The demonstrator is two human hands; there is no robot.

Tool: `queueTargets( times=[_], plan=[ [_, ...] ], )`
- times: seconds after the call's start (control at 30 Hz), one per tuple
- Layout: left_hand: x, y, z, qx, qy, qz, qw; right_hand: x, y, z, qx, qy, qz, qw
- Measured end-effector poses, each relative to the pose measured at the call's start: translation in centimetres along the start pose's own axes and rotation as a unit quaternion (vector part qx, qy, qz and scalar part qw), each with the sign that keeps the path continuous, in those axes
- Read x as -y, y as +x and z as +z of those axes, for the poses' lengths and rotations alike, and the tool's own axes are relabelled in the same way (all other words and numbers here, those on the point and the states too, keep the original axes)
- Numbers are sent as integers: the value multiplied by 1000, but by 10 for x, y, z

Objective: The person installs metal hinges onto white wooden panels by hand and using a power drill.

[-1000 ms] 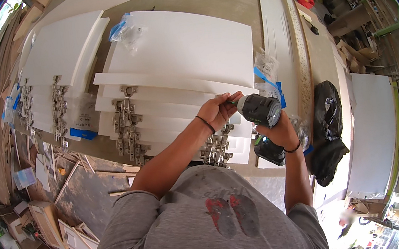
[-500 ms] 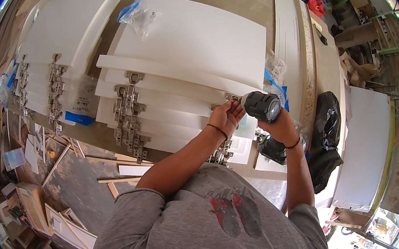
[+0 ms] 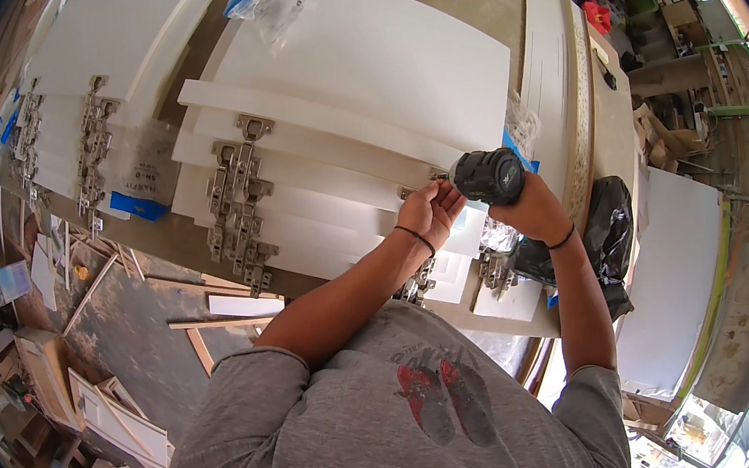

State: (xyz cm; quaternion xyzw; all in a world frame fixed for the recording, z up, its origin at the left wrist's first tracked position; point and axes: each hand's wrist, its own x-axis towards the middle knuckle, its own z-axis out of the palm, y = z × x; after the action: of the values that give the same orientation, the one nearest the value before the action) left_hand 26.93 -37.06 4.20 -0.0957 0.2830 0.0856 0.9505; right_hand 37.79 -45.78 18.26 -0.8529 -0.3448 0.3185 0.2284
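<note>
My right hand point(image 3: 529, 212) grips a black cordless drill point(image 3: 488, 177), its nose pointing left toward the right end of a white panel point(image 3: 315, 127). At the drill's nose a metal cabinet hinge point(image 3: 438, 173) shows partly on the panel's near edge. My left hand point(image 3: 434, 215) is palm up just below that hinge, fingers curled and thumb drawn in near the drill tip. Whatever its fingers hold is too small to make out. More white panels lie stepped beneath, with a cluster of metal hinges point(image 3: 239, 211) along their left side.
Another stack of white panels point(image 3: 128, 54) with hinges stands at the left. Clear plastic bags point(image 3: 272, 8) with blue strips lie on and beside the panels. A black plastic bag point(image 3: 609, 219) is to the right. Wood offcuts point(image 3: 90, 292) litter the floor at left.
The drill's body has turned and its lower part has swung to the right, with my right hand rising. My left fingers have curled in more. The view has shifted slightly.
</note>
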Motion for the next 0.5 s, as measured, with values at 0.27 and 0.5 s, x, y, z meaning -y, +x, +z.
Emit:
queueTargets(
  times=[0.27,0.5],
  plan=[
    [1,0,1,1,-8,-7,1000,16,9,-5,31,-57,-14,998],
    [-13,-19,-8,-38,68,-39,996,25,19,-9,56,-122,-10,991]
  ],
)
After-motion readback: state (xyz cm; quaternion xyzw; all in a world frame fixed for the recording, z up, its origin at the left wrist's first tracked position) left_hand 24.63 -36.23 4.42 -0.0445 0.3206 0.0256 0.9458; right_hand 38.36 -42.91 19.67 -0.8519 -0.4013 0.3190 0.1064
